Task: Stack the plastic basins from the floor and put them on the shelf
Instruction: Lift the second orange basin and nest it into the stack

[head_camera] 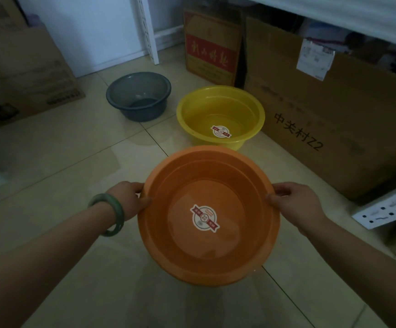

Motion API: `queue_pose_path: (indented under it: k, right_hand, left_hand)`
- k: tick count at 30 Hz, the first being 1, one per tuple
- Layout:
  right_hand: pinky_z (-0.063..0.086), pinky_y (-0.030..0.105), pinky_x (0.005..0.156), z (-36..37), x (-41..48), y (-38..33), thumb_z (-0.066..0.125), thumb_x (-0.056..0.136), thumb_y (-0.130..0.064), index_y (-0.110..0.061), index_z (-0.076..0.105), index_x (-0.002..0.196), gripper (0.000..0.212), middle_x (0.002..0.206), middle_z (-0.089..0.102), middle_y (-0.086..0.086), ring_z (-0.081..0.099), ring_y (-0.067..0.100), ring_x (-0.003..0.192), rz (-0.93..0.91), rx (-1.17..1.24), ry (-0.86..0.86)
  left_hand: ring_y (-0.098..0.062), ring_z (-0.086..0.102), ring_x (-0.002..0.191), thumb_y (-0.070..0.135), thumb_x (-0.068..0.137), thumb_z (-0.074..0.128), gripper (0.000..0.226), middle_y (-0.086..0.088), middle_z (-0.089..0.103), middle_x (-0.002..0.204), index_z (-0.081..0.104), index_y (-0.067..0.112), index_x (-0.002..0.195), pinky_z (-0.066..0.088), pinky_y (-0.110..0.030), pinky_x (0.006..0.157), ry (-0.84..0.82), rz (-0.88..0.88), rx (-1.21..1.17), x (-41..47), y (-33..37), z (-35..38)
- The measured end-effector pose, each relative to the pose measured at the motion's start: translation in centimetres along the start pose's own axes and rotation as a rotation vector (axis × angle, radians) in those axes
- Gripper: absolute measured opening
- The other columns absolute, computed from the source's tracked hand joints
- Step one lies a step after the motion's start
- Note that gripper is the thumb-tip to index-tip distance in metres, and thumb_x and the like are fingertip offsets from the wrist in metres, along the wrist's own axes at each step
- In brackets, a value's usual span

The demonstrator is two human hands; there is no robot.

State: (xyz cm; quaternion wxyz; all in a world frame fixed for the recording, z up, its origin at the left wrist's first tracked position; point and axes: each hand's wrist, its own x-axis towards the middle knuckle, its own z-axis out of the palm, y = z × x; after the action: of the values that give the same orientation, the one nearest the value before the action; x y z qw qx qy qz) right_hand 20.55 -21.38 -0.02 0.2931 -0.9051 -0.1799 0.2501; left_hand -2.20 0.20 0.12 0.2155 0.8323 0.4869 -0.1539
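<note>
while both hands, left hand and right hand, clamp the orange basin, fingers hide under its rim

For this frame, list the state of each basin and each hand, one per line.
orange basin: upright, empty, held by its rim at both sides, not nested.
yellow basin: upright on the floor, empty, standing alone.
grey basin: upright on the floor, empty, standing alone.
left hand: grip closed on the orange basin's left rim.
right hand: grip closed on its right rim.
</note>
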Motion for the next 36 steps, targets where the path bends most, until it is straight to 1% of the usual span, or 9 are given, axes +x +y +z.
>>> queue_pose_path:
  k: [3,6,9,12,17,27,29,33,36]
  right_hand:
    - [0.053,0.041,0.089,0.6,0.3,0.5,0.065,0.082,-0.031,-0.022,0.069,0.113,0.032,0.103,0.071,0.000,0.066,0.019,0.090,0.016,0.026,-0.024]
    - [0.055,0.041,0.084,1.0,0.8,1.0,0.064,0.084,-0.028,-0.020,0.063,0.118,0.035,0.102,0.072,0.003,0.069,0.021,0.085,0.059,0.086,-0.064]
    - [0.057,0.042,0.076,1.0,1.4,1.2,0.063,0.086,-0.021,-0.020,0.054,0.122,0.038,0.099,0.071,0.008,0.069,0.025,0.081,0.144,0.197,-0.151]
    - [0.055,0.038,0.068,0.7,1.8,1.2,0.062,0.088,-0.016,-0.022,0.046,0.133,0.048,0.109,0.066,0.014,0.068,0.026,0.084,0.212,0.265,-0.236]
    - [0.056,0.044,0.075,0.2,2.4,1.5,0.060,0.089,-0.013,-0.020,0.048,0.136,0.049,0.111,0.065,0.014,0.068,0.028,0.084,0.207,0.278,-0.206]
    - [0.051,0.036,0.068,-2.4,4.2,3.6,0.061,0.088,-0.010,-0.019,0.050,0.135,0.049,0.101,0.063,0.011,0.065,0.020,0.076,0.249,0.324,-0.105]
    - [0.051,0.034,0.064,-3.2,4.6,4.4,0.061,0.088,-0.010,-0.018,0.050,0.136,0.051,0.103,0.064,0.013,0.066,0.020,0.075,0.260,0.342,-0.088]
    - [0.051,0.036,0.070,-4.7,5.6,5.7,0.060,0.088,-0.010,-0.019,0.050,0.137,0.051,0.108,0.065,0.013,0.065,0.019,0.077,0.292,0.365,-0.071]
    - [0.049,0.031,0.061,-5.8,6.2,6.4,0.060,0.088,-0.011,-0.019,0.049,0.136,0.050,0.096,0.065,0.009,0.065,0.019,0.077,0.312,0.381,-0.068]
  left_hand:
    - [-0.020,0.066,0.088,0.031,0.091,0.046,0.044,-0.005,0.067,0.111,0.045,0.024,0.134,0.057,-0.034,0.077,-0.029,-0.060,-0.117,0.4,0.1,0.8]
    - [-0.023,0.066,0.082,0.028,0.093,0.045,0.049,-0.010,0.067,0.111,0.035,0.025,0.141,0.058,-0.032,0.065,-0.070,-0.119,-0.231,0.4,0.5,1.1]
    - [-0.024,0.065,0.081,0.026,0.093,0.046,0.052,-0.012,0.066,0.114,0.031,0.026,0.143,0.057,-0.033,0.062,-0.092,-0.133,-0.279,0.7,0.6,1.1]
    - [-0.031,0.066,0.097,0.026,0.092,0.048,0.055,-0.014,0.064,0.119,0.030,0.027,0.143,0.057,-0.039,0.066,-0.123,-0.157,-0.363,1.0,0.9,1.0]
    - [-0.035,0.062,0.106,0.024,0.090,0.051,0.055,-0.015,0.061,0.124,0.032,0.026,0.142,0.056,-0.051,0.077,-0.117,-0.160,-0.454,1.6,2.1,1.5]
    - [-0.030,0.066,0.098,0.027,0.090,0.052,0.055,-0.013,0.064,0.120,0.034,0.027,0.141,0.056,-0.039,0.064,-0.116,-0.129,-0.540,3.1,6.2,2.4]
    - [-0.028,0.065,0.094,0.022,0.089,0.053,0.056,-0.012,0.063,0.122,0.034,0.025,0.142,0.056,-0.037,0.066,-0.158,-0.117,-0.554,3.5,7.3,2.3]
    - [-0.022,0.061,0.087,0.012,0.087,0.056,0.062,-0.011,0.059,0.127,0.033,0.025,0.142,0.055,-0.034,0.067,-0.205,-0.088,-0.572,4.0,9.4,2.3]
    - [-0.021,0.060,0.086,0.013,0.088,0.056,0.060,-0.010,0.060,0.128,0.033,0.026,0.142,0.053,-0.030,0.061,-0.194,-0.070,-0.546,4.7,11.1,2.6]
